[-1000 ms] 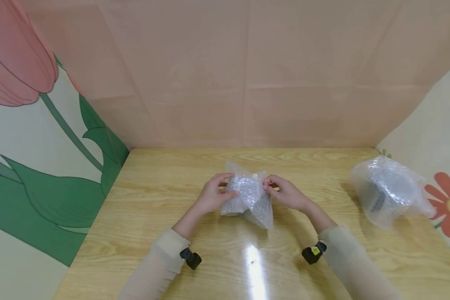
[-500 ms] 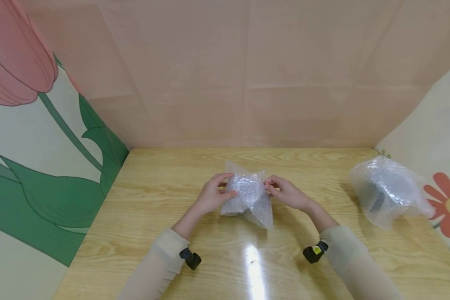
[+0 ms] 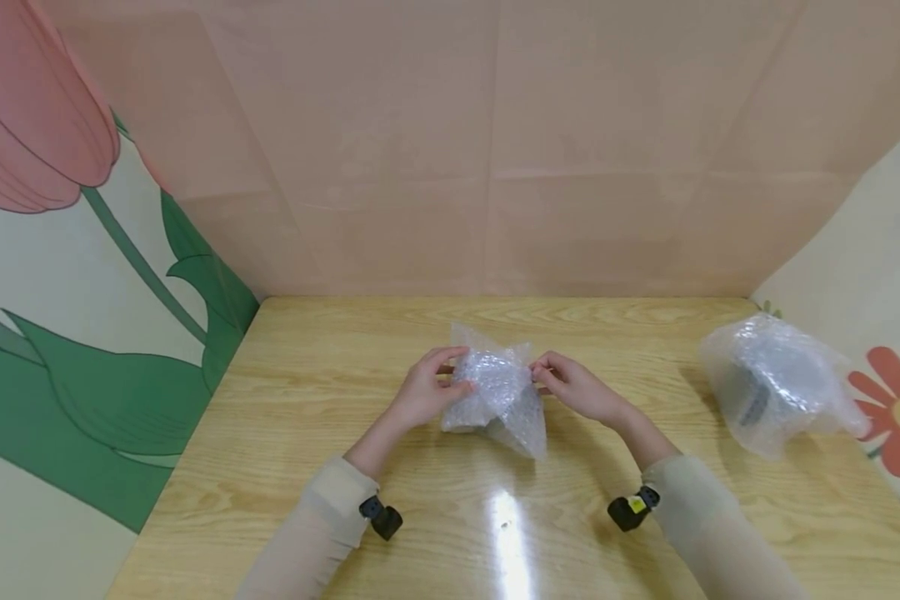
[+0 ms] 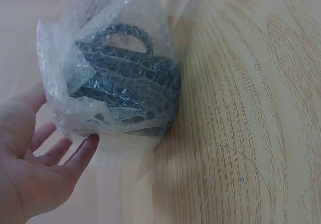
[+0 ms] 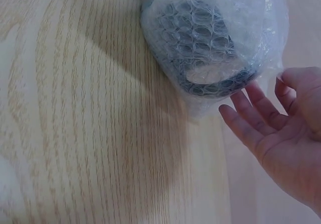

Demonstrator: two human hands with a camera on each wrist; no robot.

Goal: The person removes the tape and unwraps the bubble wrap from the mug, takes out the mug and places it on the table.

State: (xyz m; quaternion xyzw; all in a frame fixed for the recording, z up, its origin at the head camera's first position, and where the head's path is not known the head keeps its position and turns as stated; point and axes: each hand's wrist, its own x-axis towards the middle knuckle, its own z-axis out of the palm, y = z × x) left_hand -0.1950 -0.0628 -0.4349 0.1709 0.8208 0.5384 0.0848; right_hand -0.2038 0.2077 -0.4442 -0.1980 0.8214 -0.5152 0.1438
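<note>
A dark mug-like thing with a looped handle point(image 4: 125, 38) sits inside clear bubble wrap point(image 3: 498, 387) in the middle of the wooden table. My left hand point(image 3: 423, 390) grips the bundle from its left side, thumb in front and fingers behind. In the left wrist view, that hand point(image 4: 45, 158) holds the folded edge of the wrap. My right hand point(image 3: 573, 387) pinches the wrap's right edge between thumb and index finger. The right wrist view has the other fingers of the right hand point(image 5: 286, 128) beneath the dark loop. The bubble wrap blurs the thing's full shape.
Another bubble-wrapped bundle point(image 3: 783, 383), with something dark inside, stands at the table's right edge. A plain pinkish backdrop point(image 3: 487, 167) rises behind the wooden table point(image 3: 270, 467). Floral cloths flank both sides. A bright reflection lies near the front.
My right hand has shifted very slightly to the right at the wrap's edge. The left hand and the bundle stay in place.
</note>
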